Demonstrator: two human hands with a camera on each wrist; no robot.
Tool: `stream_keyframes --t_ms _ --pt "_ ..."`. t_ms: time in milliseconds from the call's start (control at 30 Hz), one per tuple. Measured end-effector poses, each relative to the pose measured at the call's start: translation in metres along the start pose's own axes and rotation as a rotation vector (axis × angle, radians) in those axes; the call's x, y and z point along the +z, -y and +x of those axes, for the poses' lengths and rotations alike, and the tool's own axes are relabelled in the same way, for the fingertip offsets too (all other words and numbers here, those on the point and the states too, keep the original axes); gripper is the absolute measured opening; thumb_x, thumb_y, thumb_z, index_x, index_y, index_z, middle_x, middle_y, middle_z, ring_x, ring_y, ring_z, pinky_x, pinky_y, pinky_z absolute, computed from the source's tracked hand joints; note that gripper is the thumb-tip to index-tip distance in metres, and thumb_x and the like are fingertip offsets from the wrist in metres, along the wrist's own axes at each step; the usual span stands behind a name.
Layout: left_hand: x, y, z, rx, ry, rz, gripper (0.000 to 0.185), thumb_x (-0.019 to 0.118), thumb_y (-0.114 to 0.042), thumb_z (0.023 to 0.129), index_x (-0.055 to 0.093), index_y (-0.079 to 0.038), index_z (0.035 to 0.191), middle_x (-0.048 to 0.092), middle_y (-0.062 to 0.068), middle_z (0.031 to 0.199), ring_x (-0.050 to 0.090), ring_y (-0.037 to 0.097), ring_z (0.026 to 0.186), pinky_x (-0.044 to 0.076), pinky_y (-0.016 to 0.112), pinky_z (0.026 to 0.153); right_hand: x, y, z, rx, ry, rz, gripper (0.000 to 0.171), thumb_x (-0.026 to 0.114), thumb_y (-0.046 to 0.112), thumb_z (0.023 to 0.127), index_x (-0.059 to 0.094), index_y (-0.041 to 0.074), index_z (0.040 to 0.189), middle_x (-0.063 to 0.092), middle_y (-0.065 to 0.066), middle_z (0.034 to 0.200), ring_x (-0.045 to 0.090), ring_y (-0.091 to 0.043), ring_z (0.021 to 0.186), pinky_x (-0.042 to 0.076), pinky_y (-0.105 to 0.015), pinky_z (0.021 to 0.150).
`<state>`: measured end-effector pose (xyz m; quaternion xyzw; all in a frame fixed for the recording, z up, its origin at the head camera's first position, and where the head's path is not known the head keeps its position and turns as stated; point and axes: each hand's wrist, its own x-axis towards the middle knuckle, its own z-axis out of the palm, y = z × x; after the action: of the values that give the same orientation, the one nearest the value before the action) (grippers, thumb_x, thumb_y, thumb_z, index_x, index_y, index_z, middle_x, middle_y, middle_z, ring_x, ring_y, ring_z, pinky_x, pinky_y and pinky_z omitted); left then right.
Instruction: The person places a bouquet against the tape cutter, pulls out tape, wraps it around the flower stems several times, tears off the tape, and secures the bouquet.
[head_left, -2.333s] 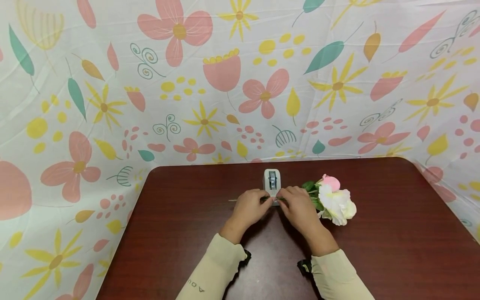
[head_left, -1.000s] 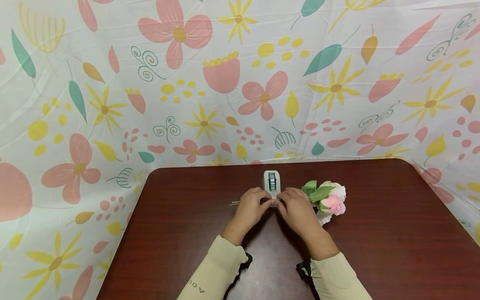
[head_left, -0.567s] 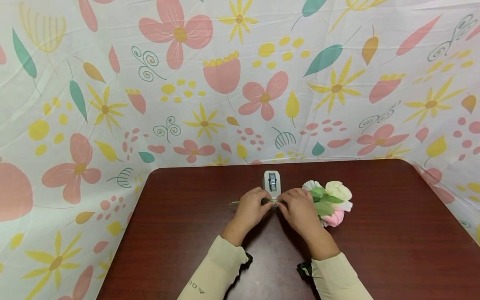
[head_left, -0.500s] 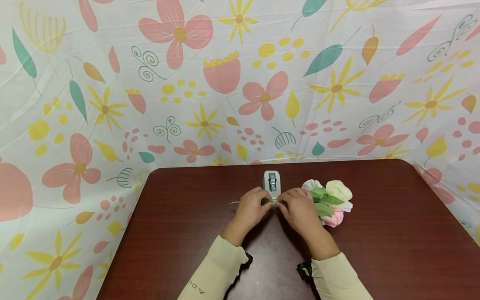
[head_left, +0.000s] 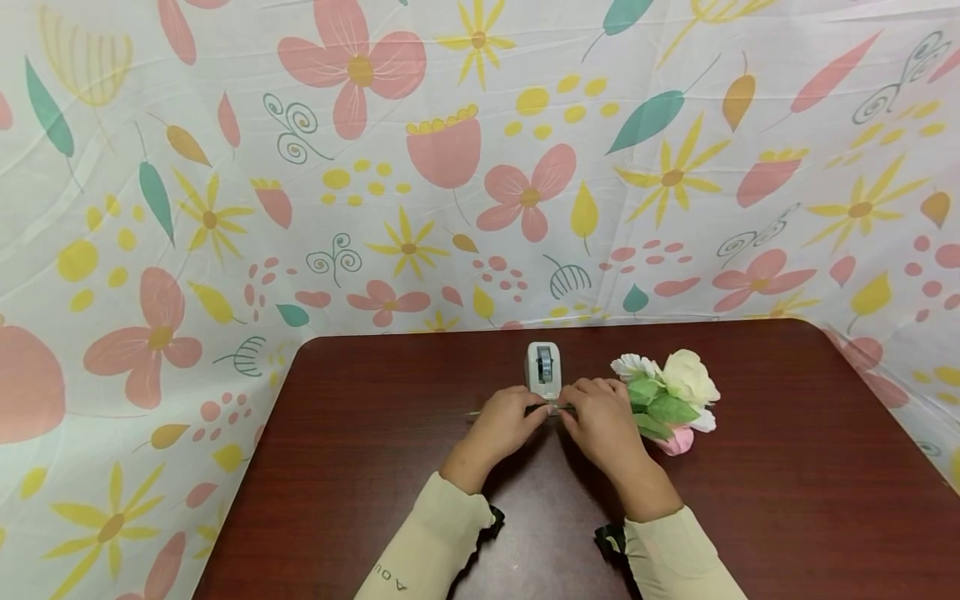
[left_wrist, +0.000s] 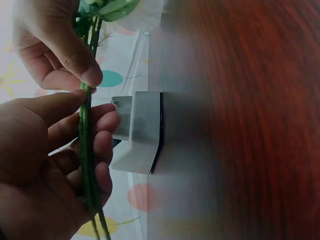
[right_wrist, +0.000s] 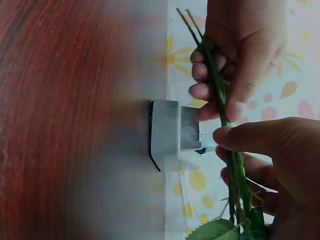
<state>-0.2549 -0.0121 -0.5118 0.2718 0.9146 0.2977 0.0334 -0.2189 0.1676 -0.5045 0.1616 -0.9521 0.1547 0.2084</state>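
Tape dispenser (head_left: 543,369) stands behind both hands, flowers (head_left: 670,398) apparently right

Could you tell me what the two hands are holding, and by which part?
Both hands hold the bunch of artificial flowers by its green stems: the left hand nearer the cut ends, the right hand nearer the leaves, just in front of the tape dispenser.

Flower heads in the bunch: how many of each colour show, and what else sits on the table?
White flower heads: 2
Pink flower heads: 1
Tape dispenser: 1
Total: 4 things. Left hand and right hand hold the green stems.
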Motion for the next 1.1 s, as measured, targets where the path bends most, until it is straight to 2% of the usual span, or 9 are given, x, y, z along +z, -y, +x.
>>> stream_keyframes --t_ms 133,233,433,633,867,1100 --pt "-0.0012 0.0007 0.0006 0.018 -0.032 -0.020 0.024 0.061 -0.032 0.102 0.078 -0.016 0.111 0.072 -0.002 0.103 0.068 0.010 0.091 0.054 0.020 0.079 -0.0004 0.0013 0.0003 0.019 0.005 0.015 0.018 0.087 0.012 0.078 0.073 0.015 0.089 0.071 -0.004 0.091 0.063 -0.028 0.087 0.042 -0.048 0.079" --pt "-0.0018 0.0021 0.0008 0.026 -0.059 -0.033 0.022 0.064 -0.031 0.100 0.078 -0.017 0.109 0.072 -0.003 0.103 0.068 0.009 0.092 0.054 0.019 0.079 0.0002 0.0016 0.0006 0.040 0.010 0.025 0.017 0.086 0.015 0.080 0.074 0.014 0.091 0.070 -0.005 0.092 0.062 -0.029 0.087 0.042 -0.047 0.077" --pt "-0.0026 0.0043 0.0006 0.028 -0.093 -0.039 0.018 0.067 -0.030 0.098 0.078 -0.018 0.106 0.071 -0.004 0.101 0.067 0.009 0.090 0.053 0.018 0.078 0.0022 0.0022 -0.0001 0.073 0.057 0.025 0.020 0.079 0.026 0.088 0.078 0.012 0.102 0.071 -0.007 0.099 0.060 -0.030 0.093 0.040 -0.049 0.081" --pt "-0.0024 0.0048 -0.0003 0.017 -0.115 -0.038 0.014 0.070 -0.027 0.096 0.077 -0.018 0.105 0.071 -0.004 0.101 0.067 0.009 0.091 0.053 0.019 0.078 0.0027 0.0021 -0.0005 0.088 0.080 0.031 0.021 0.075 0.026 0.092 0.077 0.010 0.105 0.072 -0.008 0.101 0.059 -0.031 0.097 0.044 -0.052 0.086" --pt "-0.0003 0.0047 0.0002 -0.007 -0.134 -0.010 0.011 0.072 -0.028 0.095 0.076 -0.020 0.102 0.070 -0.005 0.099 0.066 0.008 0.086 0.052 0.019 0.074 0.0031 0.0019 0.0004 0.075 0.082 0.068 0.017 0.075 0.023 0.092 0.076 0.011 0.103 0.073 -0.007 0.101 0.060 -0.031 0.097 0.042 -0.052 0.087" --pt "0.0004 0.0047 0.0015 -0.032 -0.129 0.007 0.007 0.075 -0.028 0.093 0.073 -0.023 0.096 0.067 -0.008 0.094 0.061 0.005 0.079 0.048 0.019 0.070 0.0044 0.0015 0.0009 0.032 0.014 0.099 0.014 0.081 0.019 0.086 0.074 0.012 0.096 0.071 -0.006 0.093 0.061 -0.031 0.094 0.039 -0.056 0.092"
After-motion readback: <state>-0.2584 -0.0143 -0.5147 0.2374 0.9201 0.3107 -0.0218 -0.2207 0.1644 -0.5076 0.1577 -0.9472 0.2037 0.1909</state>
